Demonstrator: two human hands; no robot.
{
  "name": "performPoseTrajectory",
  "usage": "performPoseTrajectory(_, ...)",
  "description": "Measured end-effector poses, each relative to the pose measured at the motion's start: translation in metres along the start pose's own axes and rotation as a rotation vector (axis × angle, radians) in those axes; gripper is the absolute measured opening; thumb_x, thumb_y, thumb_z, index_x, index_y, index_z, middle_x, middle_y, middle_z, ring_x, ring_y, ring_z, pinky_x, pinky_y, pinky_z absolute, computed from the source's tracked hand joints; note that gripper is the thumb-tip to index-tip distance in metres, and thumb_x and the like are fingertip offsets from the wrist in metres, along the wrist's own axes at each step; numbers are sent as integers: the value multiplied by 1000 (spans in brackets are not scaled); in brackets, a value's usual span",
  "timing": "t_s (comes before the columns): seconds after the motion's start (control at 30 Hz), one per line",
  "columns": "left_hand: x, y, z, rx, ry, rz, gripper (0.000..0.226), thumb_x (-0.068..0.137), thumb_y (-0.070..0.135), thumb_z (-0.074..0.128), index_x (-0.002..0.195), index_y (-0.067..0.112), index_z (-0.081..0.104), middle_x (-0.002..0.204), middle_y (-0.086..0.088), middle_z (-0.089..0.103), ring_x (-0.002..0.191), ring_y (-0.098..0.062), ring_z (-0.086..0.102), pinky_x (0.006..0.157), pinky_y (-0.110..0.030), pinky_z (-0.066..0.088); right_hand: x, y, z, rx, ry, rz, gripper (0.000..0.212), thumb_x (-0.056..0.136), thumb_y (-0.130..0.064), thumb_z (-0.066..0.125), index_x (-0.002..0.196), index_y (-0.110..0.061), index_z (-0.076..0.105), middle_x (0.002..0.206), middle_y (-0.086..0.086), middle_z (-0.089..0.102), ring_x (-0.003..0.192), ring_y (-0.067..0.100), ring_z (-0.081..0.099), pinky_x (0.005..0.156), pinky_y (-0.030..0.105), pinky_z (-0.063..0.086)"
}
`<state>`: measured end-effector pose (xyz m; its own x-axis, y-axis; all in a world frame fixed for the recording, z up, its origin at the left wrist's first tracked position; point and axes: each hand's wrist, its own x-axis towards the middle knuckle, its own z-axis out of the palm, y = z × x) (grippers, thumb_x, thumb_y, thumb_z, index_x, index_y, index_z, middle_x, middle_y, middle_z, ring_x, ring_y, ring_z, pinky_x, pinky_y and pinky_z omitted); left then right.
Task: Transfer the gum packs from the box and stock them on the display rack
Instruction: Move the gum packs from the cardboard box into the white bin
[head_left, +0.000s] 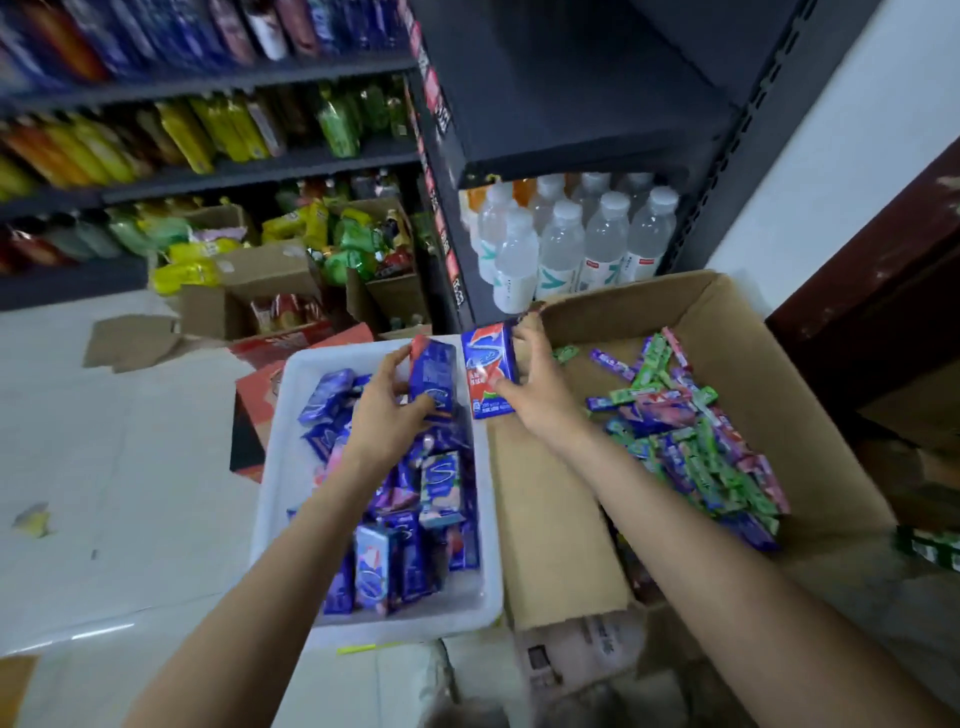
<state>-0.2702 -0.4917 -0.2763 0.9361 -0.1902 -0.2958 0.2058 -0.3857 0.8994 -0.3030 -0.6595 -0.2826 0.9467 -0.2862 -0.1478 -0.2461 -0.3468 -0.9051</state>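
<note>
Snack bags (104, 145), upper left: blurred, labels unreadable. Green gum packs (930, 551), right edge: cut off. Gum pack (491, 376) print: illegible.

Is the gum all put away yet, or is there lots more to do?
Not yet. The white bin already holds many blue gum packs. The left hand grips a blue gum pack over it, and the right hand holds a blue-and-red gum pack. Many stick packs still lie in the cardboard box.
</note>
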Motion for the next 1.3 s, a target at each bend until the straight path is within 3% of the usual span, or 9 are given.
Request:
performPoseTrajectory(0.1, 20, -30, -35, 219, -43, -28, 69, 76, 22, 61, 140, 32, 39, 104, -10, 69, 84, -30, 68, 77, -46, 56, -1, 2, 52, -60, -29, 45, 62, 84, -19, 60, 136, -33, 29, 123, 8, 55, 103, 28, 58, 88, 50, 49)
performPoseTrajectory(0.23, 40, -51, -49, 403, -95, 8, 62, 93, 9, 53, 147, 27, 29, 113, -12, 65, 89, -29, 64, 73, -37, 51, -4, 11, 94, -188, -17, 94, 57, 94, -8, 48, 145, -12, 23, 135, 13, 48, 118, 31, 51, 95, 48, 44)
performPoseTrajectory(0.37, 55, -64, -51, 496, -125, 32, 53, 97, 13, 46, 148, 21, 30, 127, -15, 56, 104, -31, 58, 83, -35, 46, -4, 21, 107, -405, -46, 132, 63, 95, 1, 42, 149, -11, 14, 128, 20, 44, 114, 33, 47, 97, 38, 40)
performPoseTrajectory(0.53, 57, -66, -50, 780, -110, 145, 38, 94, 15, 51, 132, 11, 53, 137, -14, 43, 125, -35, 38, 105, -41, 34, -2, 21, 100, -587, -17, 81, 51, 87, 8, 45, 137, -2, 39, 135, 20, 36, 128, 31, 37, 107, 33, 31)
performPoseTrajectory(0.63, 51, -49, -40, 777, -129, 276, 35, 93, 14, 53, 127, 12, 55, 133, -11, 49, 121, -31, 41, 101, -39, 37, -7, 7, 81, -540, 19, 69, 44, 92, 0, 46, 136, 0, 42, 139, 16, 37, 130, 26, 37, 108, 29, 27)
performPoseTrajectory(0.77, 40, -13, -12, 525, -197, 400, 27, 92, 11, 52, 118, 11, 60, 122, -8, 57, 104, -23, 56, 89, -32, 45, -22, -3, 36, -545, 191, -22, 36, 91, -3, 47, 126, -2, 53, 129, 12, 47, 119, 24, 46, 99, 28, 32)
performPoseTrajectory(0.93, 21, 32, 52, 322, -274, 480, 23, 88, 7, 52, 109, 9, 64, 107, -4, 65, 82, -12, 56, 75, -20, 44, -41, 25, -42, -401, 317, 116, 32, 89, -3, 53, 121, -4, 58, 119, 14, 56, 111, 27, 54, 94, 32, 40)
performPoseTrajectory(1.07, 15, 51, 127, 376, -342, 509, 22, 89, 9, 53, 108, 8, 64, 104, -8, 65, 92, -22, 61, 83, -29, 45, -50, 64, -103, -322, 311, 238, 33, 93, -7, 52, 126, -6, 55, 124, 9, 57, 112, 23, 57, 90, 24, 41)
performPoseTrajectory(1.3, 38, 42, 251, 746, -504, 283, 45, 94, 24, 55, 135, 7, 43, 132, -18, 52, 119, -34, 52, 93, -36, 41, -19, 151, -183, -271, 163, 356, 44, 86, -15, 63, 128, -8, 51, 125, 11, 57, 117, 28, 53, 98, 44, 44)
